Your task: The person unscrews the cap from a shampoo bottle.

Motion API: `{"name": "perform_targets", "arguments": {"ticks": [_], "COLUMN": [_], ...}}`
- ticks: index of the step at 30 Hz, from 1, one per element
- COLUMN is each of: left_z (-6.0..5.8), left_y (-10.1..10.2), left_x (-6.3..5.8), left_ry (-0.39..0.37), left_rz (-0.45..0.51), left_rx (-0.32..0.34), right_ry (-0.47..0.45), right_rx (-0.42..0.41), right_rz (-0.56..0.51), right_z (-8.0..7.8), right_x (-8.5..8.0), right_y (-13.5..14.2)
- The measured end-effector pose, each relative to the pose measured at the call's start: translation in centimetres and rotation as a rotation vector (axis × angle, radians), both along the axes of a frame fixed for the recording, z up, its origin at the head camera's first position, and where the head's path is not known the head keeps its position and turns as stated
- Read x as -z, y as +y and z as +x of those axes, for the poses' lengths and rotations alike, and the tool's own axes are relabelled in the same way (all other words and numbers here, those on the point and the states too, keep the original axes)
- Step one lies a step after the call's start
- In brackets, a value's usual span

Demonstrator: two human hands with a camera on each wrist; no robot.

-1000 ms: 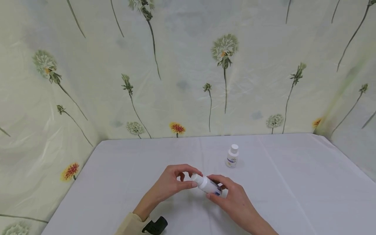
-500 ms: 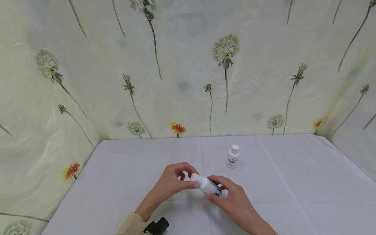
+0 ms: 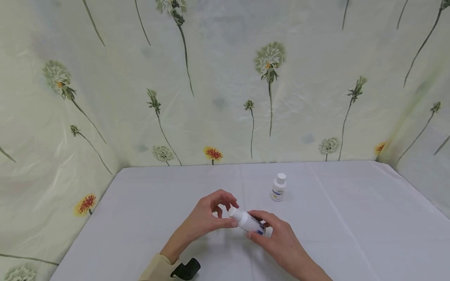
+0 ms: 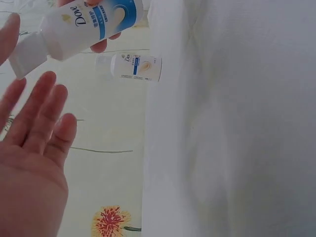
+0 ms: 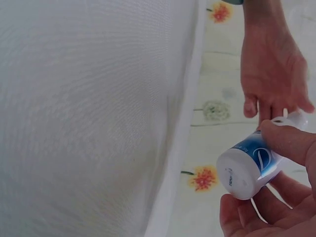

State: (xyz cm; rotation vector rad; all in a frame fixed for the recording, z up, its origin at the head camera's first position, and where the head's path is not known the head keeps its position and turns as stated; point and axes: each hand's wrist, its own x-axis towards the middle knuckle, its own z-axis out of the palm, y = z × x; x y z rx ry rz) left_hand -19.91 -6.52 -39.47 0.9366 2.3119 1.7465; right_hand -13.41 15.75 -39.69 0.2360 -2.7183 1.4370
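My right hand [image 3: 279, 236] holds a small white Dove bottle [image 3: 249, 223] by its lower body, between thumb and fingers. The bottle is tilted above the table, its capped end toward my left hand [image 3: 207, 216]. In the left wrist view, the white cap [image 4: 29, 53] lies between my left thumb and the spread, fairly straight fingers; a fingertip is close to its edge, and whether it touches cannot be told. The right wrist view shows the bottle's round base [image 5: 237, 177] and blue label. A second white Dove bottle [image 3: 278, 190] stands upright farther back.
A white cloth covers the table [image 3: 334, 230]. Behind and beside it hangs a pale curtain [image 3: 218, 78] printed with dandelions and orange flowers. A black strap device [image 3: 188, 269] sits at my left wrist, over a beige sleeve [image 3: 158, 269].
My left fingers have lifted slightly off the cap and spread wider, after lying closer over it. The right hand and both bottles stay almost where they were.
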Motion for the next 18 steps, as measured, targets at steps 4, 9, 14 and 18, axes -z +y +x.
{"name": "perform_targets", "arguments": {"ticks": [4, 9, 14, 18], "left_z": [-0.12, -0.24, -0.30, -0.35], "left_y": [-0.31, -0.57, -0.65, -0.55], "left_x": [-0.17, -0.24, -0.06, 0.05], "left_ry": [0.041, 0.052, 0.040, 0.051], "left_rz": [0.033, 0.045, 0.045, 0.047], "left_rx": [0.106, 0.181, 0.191, 0.175], "right_ry": [-0.006, -0.013, -0.043, -0.042], "right_rx": [0.001, 0.016, 0.012, 0.006], "right_rz": [0.013, 0.019, 0.008, 0.004], "right_z": [-0.08, -0.11, -0.11, -0.14], "right_x": [-0.03, 0.01, -0.08, -0.06], "right_y": [-0.05, -0.02, -0.07, -0.06]}}
